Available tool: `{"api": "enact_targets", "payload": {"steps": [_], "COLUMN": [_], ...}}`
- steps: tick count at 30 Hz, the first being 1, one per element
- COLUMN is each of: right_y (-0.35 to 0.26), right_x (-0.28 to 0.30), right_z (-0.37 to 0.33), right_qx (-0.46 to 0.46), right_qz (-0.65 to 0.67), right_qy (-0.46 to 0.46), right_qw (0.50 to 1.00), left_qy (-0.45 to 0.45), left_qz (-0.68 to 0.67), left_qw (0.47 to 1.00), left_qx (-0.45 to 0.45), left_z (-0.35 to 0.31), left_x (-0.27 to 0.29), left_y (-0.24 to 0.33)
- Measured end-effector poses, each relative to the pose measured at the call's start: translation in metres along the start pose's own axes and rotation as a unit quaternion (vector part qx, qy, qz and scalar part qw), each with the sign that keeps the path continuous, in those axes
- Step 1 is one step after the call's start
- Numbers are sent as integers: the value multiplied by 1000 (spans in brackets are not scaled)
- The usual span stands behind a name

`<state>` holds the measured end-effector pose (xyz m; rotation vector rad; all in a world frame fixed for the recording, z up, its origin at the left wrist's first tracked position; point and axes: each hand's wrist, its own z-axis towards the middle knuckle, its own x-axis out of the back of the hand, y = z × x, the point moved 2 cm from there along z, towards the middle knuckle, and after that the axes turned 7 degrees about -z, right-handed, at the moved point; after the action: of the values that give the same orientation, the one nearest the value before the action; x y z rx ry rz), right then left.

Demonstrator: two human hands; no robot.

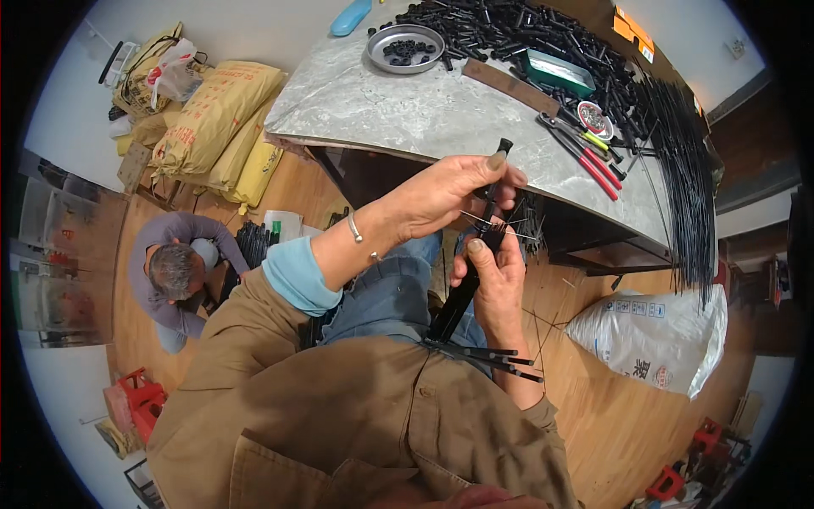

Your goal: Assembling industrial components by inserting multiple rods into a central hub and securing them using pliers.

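A black rod assembly with a flared top, much like an umbrella frame, stands tilted in front of my body. My left hand pinches the shaft just below the flared end, thumb uppermost. Lower down, my right hand is closed around the same assembly, its thumb pressed near a cluster of thin rib ends. A fine pale wire or rod crosses between the two hands. At the lower end, several black rods fan out over my lap. The far fingers of both hands are partly hidden.
On the grey table lie a round metal dish, black parts, a green tray, red-handled pliers and long black rods. A white sack sits at right. Another person crouches at left near yellow sacks.
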<state>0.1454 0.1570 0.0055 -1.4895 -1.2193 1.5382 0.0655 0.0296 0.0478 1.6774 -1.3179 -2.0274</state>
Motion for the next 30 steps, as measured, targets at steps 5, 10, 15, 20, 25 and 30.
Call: {"api": "enact_targets", "payload": {"steps": [5,10,15,20,25,30], "right_y": [-5,-3,-2,-6,-6,-8], "right_x": [0,-3,1,-4,0,-1], "right_z": [-2,-2,-1,-2,-1,-3], "right_qx": [-6,-7,-12,-7,-2,-5], "right_qz": [14,3,-8,-16,-20,-3], "right_qy": [0,6,0,15,-3,3], "right_qw": [1000,1000,1000,1000,1000,1000], "left_qy": [26,53,51,31,-6,-4], "left_qz": [12,-1,-7,-16,74,147], "left_qw": [999,999,999,999,997,989], "left_qx": [32,6,-1,11,33,16], "left_z": [0,-1,0,0,-3,-7], "left_x": [13,4,3,6,3,9], "left_y": [-9,-7,-10,-11,-12,-14]}}
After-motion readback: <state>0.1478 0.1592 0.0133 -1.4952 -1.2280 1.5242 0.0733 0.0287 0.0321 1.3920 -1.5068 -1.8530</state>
